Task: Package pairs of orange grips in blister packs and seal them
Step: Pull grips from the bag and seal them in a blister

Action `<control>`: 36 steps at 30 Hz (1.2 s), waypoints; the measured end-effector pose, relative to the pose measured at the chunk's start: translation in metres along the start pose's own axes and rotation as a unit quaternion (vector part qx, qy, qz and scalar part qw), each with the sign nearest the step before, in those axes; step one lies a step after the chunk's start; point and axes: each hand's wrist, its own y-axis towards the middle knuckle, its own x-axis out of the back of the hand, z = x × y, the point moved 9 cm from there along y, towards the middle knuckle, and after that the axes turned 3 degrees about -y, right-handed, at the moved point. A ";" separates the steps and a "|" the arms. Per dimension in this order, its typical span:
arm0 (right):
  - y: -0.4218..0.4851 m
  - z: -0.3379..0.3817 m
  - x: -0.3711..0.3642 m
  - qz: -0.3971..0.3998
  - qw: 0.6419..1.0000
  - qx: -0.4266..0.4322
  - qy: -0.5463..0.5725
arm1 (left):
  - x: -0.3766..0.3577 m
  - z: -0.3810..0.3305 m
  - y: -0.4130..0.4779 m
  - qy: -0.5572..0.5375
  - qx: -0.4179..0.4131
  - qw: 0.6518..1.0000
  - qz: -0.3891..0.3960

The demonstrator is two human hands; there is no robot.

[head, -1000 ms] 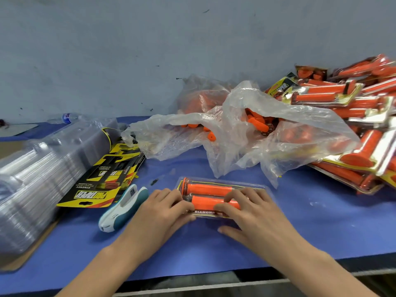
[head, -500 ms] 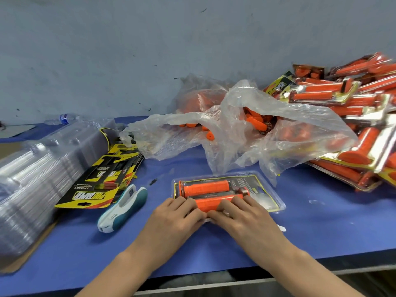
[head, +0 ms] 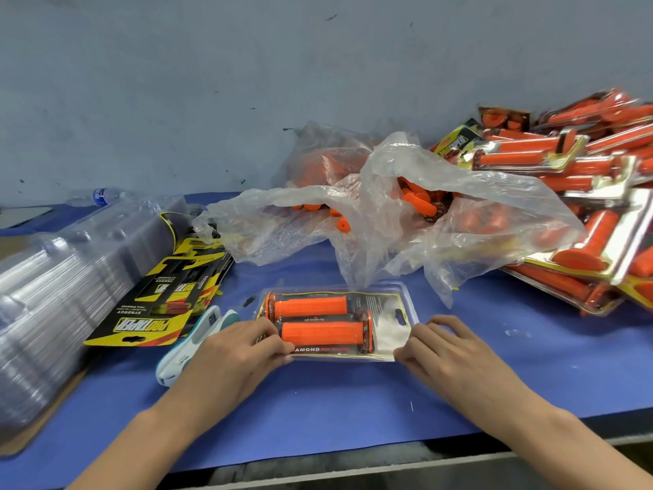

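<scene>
The blister pack (head: 406,305) lies flat on the blue tabletop (head: 318,412), at the centre and close to the person. Inside it are two orange grips (head: 323,333), side by side and parallel, one behind the other, w/ a printed card under them.

The left hand (head: 233,351) is at the near-left corner of the pack; its fingers (head: 272,339) are curled and pinch the edge there. The right hand (head: 456,355) is at the near-right corner; its fingers (head: 410,348) are bent too and grip that corner.

Just beside the left hand lies a white and teal tool (head: 198,334). Further left are yellow-black printed cards (head: 155,302) and a big stack of clear shells (head: 53,295). Behind the pack there is a crumpled plastic bag (head: 388,213) w/ loose orange pieces in it. At the right is a pile of filled packs (head: 583,206). A bottle (head: 102,196) lies far at the back left, near the wall.
</scene>
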 end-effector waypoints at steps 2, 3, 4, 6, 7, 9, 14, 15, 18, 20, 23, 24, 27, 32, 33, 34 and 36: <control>0.005 0.000 -0.001 0.000 0.999 -0.011 0.035 | -0.002 0.003 -0.001 -0.020 0.007 1.000 0.005; 0.007 0.000 -0.002 0.006 0.998 -0.015 0.055 | -0.003 0.005 -0.001 -0.032 0.014 0.999 0.007; 0.009 0.001 -0.004 0.021 0.997 -0.018 0.073 | -0.003 0.006 -0.002 -0.040 0.021 0.999 0.008; 0.010 0.001 -0.010 0.057 0.993 -0.015 0.099 | -0.004 0.009 -0.002 -0.048 0.032 0.998 0.012; 0.010 0.002 -0.010 0.063 0.993 -0.012 0.103 | -0.004 0.010 -0.002 -0.051 0.036 0.998 0.015; 0.010 0.000 -0.008 0.061 0.993 -0.004 0.102 | -0.004 0.011 -0.002 -0.055 0.040 0.997 0.019; 0.014 0.002 0.002 0.035 0.993 0.013 0.113 | -0.002 0.018 0.000 -0.046 0.049 0.997 0.025; 0.016 0.003 0.003 0.033 0.993 0.013 0.117 | -0.002 0.018 0.001 -0.038 0.050 0.998 0.028; 0.017 0.004 0.004 0.034 0.991 0.005 0.132 | -0.001 0.014 0.005 0.000 0.042 0.999 0.027; 0.016 0.003 0.004 0.034 0.990 -0.002 0.138 | 0.000 0.011 0.007 0.016 0.041 0.999 0.024; 0.015 0.001 0.002 0.037 0.989 -0.006 0.142 | 0.004 0.007 0.009 0.034 0.027 0.999 0.009; 0.015 0.001 0.002 0.040 0.989 -0.006 0.143 | 0.005 0.003 0.009 0.041 0.014 0.999 0.001; 0.014 0.002 0.003 0.034 0.990 0.002 0.136 | 0.001 -0.015 0.009 0.042 -0.037 0.998 -0.014; 0.013 0.008 0.010 0.000 0.994 0.020 0.105 | -0.003 -0.017 0.008 0.044 -0.037 0.998 -0.030; 0.013 0.010 0.010 -0.004 0.995 0.022 0.100 | -0.003 -0.016 0.009 0.051 -0.037 0.998 -0.032; 0.013 0.011 0.011 -0.006 0.995 0.023 0.096 | -0.004 -0.015 0.009 0.057 -0.038 0.997 -0.034; 0.015 0.011 0.011 -0.005 0.995 0.025 0.092 | -0.003 -0.014 0.010 0.068 -0.038 0.996 -0.039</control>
